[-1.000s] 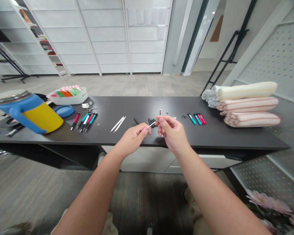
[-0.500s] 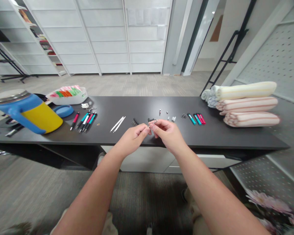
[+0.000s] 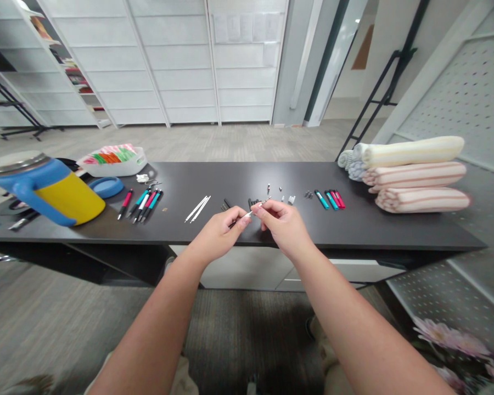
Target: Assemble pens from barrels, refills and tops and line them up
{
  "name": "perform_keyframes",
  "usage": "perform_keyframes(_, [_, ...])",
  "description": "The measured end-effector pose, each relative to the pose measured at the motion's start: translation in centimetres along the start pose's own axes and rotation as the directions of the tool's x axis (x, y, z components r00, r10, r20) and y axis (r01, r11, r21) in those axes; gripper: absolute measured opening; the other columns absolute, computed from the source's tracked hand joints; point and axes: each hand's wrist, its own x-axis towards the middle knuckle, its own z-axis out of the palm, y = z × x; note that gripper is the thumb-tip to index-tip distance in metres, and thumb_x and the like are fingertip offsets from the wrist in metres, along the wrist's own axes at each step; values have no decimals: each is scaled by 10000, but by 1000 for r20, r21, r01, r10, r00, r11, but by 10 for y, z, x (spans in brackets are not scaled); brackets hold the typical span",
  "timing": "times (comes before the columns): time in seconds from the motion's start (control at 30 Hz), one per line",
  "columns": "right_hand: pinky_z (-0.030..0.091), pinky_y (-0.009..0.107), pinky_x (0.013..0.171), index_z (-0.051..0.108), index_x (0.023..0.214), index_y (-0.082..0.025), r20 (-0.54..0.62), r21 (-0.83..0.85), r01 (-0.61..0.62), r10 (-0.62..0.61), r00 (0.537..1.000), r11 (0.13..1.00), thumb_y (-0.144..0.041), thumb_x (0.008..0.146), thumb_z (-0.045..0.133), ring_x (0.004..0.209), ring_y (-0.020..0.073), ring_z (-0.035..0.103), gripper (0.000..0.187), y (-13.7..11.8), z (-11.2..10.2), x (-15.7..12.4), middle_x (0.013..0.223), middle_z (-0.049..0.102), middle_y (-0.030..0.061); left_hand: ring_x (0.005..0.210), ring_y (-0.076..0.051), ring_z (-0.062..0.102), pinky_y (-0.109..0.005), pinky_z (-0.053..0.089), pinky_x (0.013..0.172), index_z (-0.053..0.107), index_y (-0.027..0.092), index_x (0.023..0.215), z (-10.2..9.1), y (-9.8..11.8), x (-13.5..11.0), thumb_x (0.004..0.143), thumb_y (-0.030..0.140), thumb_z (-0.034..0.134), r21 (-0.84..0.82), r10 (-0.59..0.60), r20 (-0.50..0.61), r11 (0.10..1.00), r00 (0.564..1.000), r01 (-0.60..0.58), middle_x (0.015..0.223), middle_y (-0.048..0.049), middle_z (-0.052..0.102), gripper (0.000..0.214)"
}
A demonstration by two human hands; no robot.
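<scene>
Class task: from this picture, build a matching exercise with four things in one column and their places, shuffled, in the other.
1 yellow jug
2 rolled towels
3 white refill
4 white tray

a right end of the table
b pinched between left hand and right hand
c table's far edge, left side
d table's left end, near edge

Pairs: 1-d, 2-a, 3-b, 4-c

Five assembled pens [image 3: 142,203] at the left of the counter [image 3: 395,230]; about three white refills [image 3: 197,208] lying loose; one held refill [image 3: 249,213] between the fingers [image 3: 239,215]; four coloured barrels [image 3: 331,199]; three striped towel rolls [image 3: 420,175]; one blue-and-yellow jug [image 3: 61,192]; one white tray [image 3: 115,167].
</scene>
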Motion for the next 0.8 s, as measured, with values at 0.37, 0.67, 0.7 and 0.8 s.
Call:
perform_keyframes(0.37, [460,277,559,734,777,-218,27,-126,99,-96,995,987,-570,867,778,617,137,560,367,-1,2,-4,927,777,52,713,-134,511,-258,387,710,644,205,971,0,-2,0,1077,448,447,-47,25,28,999,999,-23,775,36,561,330])
perform_keyframes(0.67, [526,263,542,741,832,-207,85,-59,43,-38,996,997,-550,845,800,683,138,595,349,3,2,-1,1047,768,63,697,-135,501,-258,391,698,637,206,965,1,-4,0,1077,496,447,-52,1,14,999,1000,0,756,37,552,364])
perform_keyframes(0.7, [533,257,536,744,867,-207,91,-42,28,-24,996,999,-555,833,809,700,139,602,356,4,2,0,1076,765,66,698,-136,504,-259,391,696,636,207,966,1,-5,0,1076,505,447,-58,-4,9,998,1000,4,757,36,556,370])
perform_keyframes(0.8, [527,237,520,749,1005,-214,72,3,11,-11,997,1000,-555,825,817,683,131,593,391,5,1,1,968,749,39,698,-137,505,-258,389,692,626,209,960,1,-4,0,1073,511,447,-72,-15,4,997,1000,15,753,37,554,369])
